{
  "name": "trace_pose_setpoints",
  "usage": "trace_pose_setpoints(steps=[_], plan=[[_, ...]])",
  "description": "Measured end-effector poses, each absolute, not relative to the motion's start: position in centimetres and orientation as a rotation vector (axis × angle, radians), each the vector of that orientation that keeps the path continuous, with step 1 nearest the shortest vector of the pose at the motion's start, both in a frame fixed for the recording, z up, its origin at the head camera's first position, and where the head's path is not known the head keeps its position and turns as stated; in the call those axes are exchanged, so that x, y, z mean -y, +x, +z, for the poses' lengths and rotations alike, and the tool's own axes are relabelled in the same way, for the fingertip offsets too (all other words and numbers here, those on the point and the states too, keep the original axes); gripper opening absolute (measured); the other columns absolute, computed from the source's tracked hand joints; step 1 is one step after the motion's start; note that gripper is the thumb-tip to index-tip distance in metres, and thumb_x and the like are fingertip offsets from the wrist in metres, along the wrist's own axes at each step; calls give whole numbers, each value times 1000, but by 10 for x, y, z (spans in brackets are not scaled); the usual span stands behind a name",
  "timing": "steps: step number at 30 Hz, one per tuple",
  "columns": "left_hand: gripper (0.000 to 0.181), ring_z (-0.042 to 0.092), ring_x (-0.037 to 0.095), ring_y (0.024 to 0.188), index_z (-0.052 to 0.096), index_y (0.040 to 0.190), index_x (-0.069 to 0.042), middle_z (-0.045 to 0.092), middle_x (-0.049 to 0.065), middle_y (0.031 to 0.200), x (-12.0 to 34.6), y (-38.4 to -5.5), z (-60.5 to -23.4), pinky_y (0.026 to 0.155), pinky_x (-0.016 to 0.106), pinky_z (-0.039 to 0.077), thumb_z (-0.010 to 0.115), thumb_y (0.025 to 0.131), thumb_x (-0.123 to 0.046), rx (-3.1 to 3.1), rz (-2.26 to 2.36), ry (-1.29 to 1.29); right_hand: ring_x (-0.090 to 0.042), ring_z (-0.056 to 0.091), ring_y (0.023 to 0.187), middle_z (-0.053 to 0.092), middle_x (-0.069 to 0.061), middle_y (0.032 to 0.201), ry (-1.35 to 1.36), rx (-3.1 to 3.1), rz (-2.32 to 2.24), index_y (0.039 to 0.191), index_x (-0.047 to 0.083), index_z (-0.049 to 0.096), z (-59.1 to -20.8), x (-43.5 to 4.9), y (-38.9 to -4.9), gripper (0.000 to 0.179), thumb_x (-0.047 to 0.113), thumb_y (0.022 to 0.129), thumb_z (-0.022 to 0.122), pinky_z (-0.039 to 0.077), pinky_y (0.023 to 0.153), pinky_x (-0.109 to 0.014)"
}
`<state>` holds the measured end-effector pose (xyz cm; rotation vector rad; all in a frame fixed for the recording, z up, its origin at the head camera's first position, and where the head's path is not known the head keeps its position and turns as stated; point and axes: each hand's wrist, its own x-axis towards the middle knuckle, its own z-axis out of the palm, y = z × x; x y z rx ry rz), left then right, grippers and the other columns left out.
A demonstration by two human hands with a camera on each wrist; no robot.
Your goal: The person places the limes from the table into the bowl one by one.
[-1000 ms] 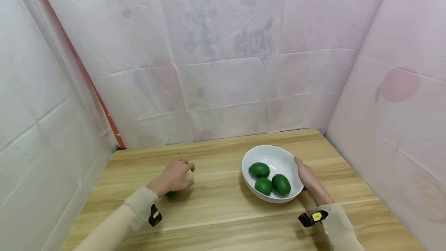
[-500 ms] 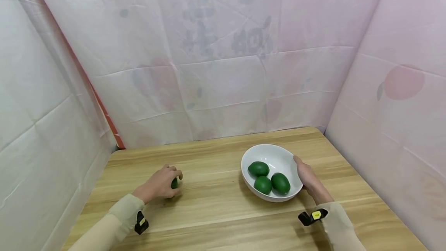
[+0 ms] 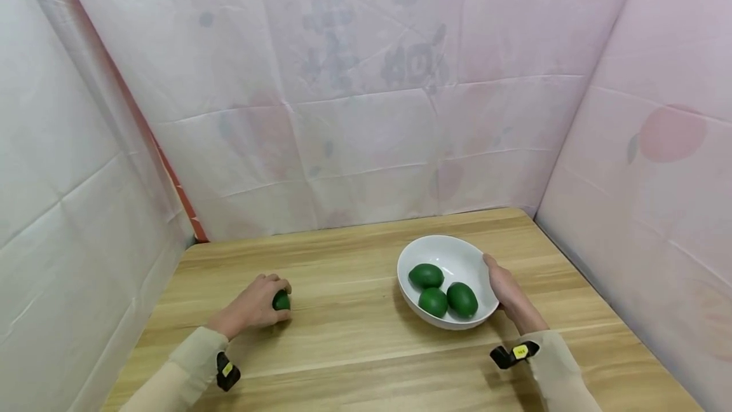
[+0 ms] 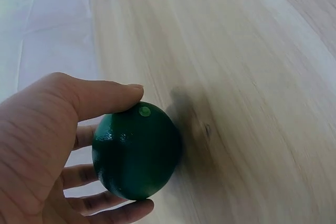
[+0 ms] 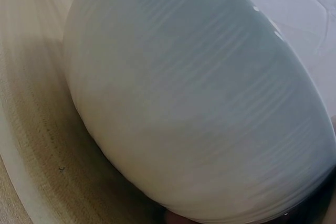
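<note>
At the left of the table, my left hand (image 3: pixel 255 302) has its thumb and fingers round a dark green lime (image 3: pixel 281 300). In the left wrist view the thumb lies on one side of the lime (image 4: pixel 136 150) and several fingers curl at the other, just over the wood. My right hand (image 3: pixel 508 292) grips a white bowl (image 3: pixel 477 262) by its right side, thumb over the rim and fingers mostly hidden below. Inside it lie three limes (image 3: pixel 433 302). The right wrist view is mostly filled by the bowl's outer wall (image 5: pixel 189 93).
The wooden table (image 3: pixel 343 342) reaches back to a white printed sheet (image 3: pixel 366 132) hung as a wall. Further sheets stand at the left (image 3: pixel 68 208) and right (image 3: pixel 646 208). Each wrist carries a small black camera mount.
My left hand has moved left and slightly toward me, and its fingers have closed round the lime. The right hand and the bowl have stayed in place.
</note>
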<state>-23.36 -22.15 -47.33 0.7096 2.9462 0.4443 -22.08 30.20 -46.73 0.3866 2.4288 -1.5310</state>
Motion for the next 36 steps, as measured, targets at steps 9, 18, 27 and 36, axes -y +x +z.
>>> trace_pose_setpoints(steps=[9,18,27,36], plan=[[40,57,26,98,70,116,-9,66,9,112,189,-242,-480,73,38,49,81,85,-31,-2951,553,727,-20,69,100,45,-37,144,396,-2408,-1566,159,-5,19,-469,-303,-221,86,60,104,4,61,80,-37],[37,60,23,99,69,118,-14,67,8,115,150,-252,-472,75,39,53,79,87,-32,-2958,674,778,-23,67,107,43,-36,147,397,-2411,-1548,159,-4,19,-471,-299,-222,90,63,103,2,61,82,-36],[39,61,21,99,68,120,-14,68,7,115,104,-265,-450,75,36,53,77,88,-35,-2939,821,850,-22,67,105,45,-35,145,417,-2435,-1515,160,-4,19,-470,-299,-224,86,61,104,5,60,83,-36],[41,62,18,96,70,119,-15,70,6,114,61,-273,-426,74,30,52,76,87,-40,-2946,878,973,-25,66,111,42,-35,149,408,-2413,-1534,160,-4,18,-470,-299,-225,91,65,102,3,60,84,-36]])
